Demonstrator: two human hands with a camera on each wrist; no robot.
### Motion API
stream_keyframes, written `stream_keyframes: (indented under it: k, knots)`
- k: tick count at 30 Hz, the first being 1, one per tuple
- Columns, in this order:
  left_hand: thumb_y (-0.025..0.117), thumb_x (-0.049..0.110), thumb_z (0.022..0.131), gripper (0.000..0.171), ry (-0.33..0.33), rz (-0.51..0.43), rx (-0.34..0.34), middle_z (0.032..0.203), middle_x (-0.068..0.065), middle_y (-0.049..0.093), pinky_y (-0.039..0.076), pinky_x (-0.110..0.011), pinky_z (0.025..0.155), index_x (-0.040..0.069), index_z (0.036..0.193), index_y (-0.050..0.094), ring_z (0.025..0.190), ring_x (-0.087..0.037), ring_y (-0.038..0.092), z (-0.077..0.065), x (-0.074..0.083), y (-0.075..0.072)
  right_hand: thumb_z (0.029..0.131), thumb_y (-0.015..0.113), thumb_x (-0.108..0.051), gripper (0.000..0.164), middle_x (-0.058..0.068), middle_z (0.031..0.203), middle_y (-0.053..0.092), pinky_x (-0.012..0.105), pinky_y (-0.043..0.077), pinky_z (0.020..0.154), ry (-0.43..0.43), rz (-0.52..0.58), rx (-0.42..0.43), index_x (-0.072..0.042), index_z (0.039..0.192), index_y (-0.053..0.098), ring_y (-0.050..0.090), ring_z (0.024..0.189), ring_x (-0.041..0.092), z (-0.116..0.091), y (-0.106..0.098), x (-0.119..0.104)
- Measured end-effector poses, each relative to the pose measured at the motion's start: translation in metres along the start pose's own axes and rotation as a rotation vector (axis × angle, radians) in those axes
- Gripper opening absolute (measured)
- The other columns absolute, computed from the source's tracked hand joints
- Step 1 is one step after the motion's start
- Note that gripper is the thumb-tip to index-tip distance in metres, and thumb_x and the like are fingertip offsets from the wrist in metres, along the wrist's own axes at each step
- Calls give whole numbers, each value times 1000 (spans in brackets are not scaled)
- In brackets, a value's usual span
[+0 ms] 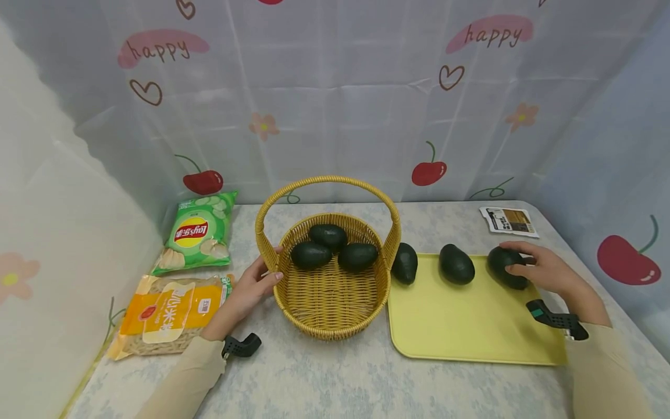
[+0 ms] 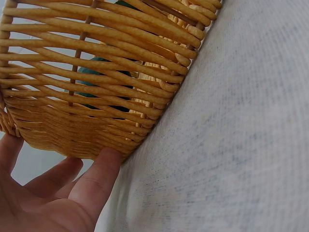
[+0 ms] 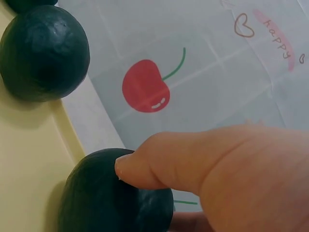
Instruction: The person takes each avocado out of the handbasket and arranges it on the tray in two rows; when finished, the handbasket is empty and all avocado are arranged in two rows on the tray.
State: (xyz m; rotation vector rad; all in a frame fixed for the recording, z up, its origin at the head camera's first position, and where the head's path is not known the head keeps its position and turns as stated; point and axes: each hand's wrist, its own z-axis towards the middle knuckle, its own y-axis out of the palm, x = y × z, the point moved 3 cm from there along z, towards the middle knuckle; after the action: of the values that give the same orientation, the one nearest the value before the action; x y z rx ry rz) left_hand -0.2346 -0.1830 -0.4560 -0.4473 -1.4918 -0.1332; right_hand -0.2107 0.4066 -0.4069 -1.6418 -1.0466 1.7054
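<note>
A yellow woven basket (image 1: 335,314) with a tall arched handle stands mid-table, three dark green avocados inside at the back. At its left side, my left hand (image 1: 256,285) holds it beside the handle's foot; the left wrist view has the fingertips (image 2: 108,157) against the woven wall (image 2: 96,125). On the right, my right hand (image 1: 549,269) grips an avocado (image 1: 506,265) at the back right of a yellow tray (image 1: 471,326). The thumb lies across this avocado (image 3: 104,198) in the right wrist view; the other fingers are mostly hidden. Two more avocados (image 1: 456,265) lie along the tray's back edge.
A green chip bag (image 1: 201,233) lies at the back left, with an orange-and-clear food packet (image 1: 170,314) in front of it. A small white-and-brown packet (image 1: 509,222) lies behind the tray. A printed curtain (image 1: 335,116) hangs at the back and sides.
</note>
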Motion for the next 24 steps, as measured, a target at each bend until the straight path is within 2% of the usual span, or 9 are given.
stream_keyframes:
  k: [7, 10, 12, 14, 16, 18, 24]
  knots:
    - [56, 18, 105, 63, -17, -4, 2, 160, -26, 35, 55, -27, 92, 16, 161, 29, 139, -45, 45, -1, 1, 1, 97, 67, -13, 56, 41, 143, 44, 20, 50, 72, 5, 7, -4, 8, 144, 46, 57, 114, 59, 0, 1, -2]
    - [55, 17, 105, 63, -18, -6, -3, 160, -26, 34, 55, -28, 92, 16, 162, 28, 139, -45, 44, 0, 1, 1, 96, 68, -12, 55, 41, 142, 44, 22, 51, 73, 4, 1, 2, 8, 143, 47, 57, 115, 58, 0, 2, -2]
    - [55, 17, 105, 63, -17, -6, -7, 161, -26, 34, 55, -28, 93, 17, 162, 28, 140, -46, 44, 0, 1, 1, 96, 68, -13, 55, 41, 143, 44, 29, 53, 76, 6, -12, 11, 8, 143, 48, 56, 116, 58, 1, 2, -2]
    - [54, 17, 105, 62, -18, -7, -7, 161, -26, 33, 55, -28, 93, 17, 162, 28, 140, -46, 44, -1, 1, 0, 96, 67, -14, 55, 41, 143, 43, 42, 57, 81, 15, -21, 21, 8, 143, 48, 54, 118, 59, 1, 2, -2]
    - [55, 17, 105, 62, -20, -6, -7, 161, -26, 34, 55, -29, 94, 17, 162, 28, 140, -46, 44, -1, 1, 0, 97, 67, -14, 55, 42, 143, 42, 56, 56, 87, 27, -28, 31, 8, 143, 47, 52, 119, 61, 1, 2, -2]
    - [55, 18, 105, 62, -23, -2, -6, 161, -26, 34, 54, -30, 94, 18, 162, 28, 140, -46, 44, -1, 1, 0, 97, 66, -15, 56, 43, 143, 41, 64, 52, 90, 42, -29, 35, 9, 144, 46, 50, 119, 65, 0, 2, -1]
    - [56, 19, 105, 63, -27, 1, -5, 161, -26, 33, 54, -30, 95, 18, 162, 28, 141, -46, 44, -1, 1, 0, 99, 64, -19, 60, 45, 143, 38, 67, 51, 92, 88, -44, 29, 9, 146, 41, 50, 119, 67, 0, 0, 0]
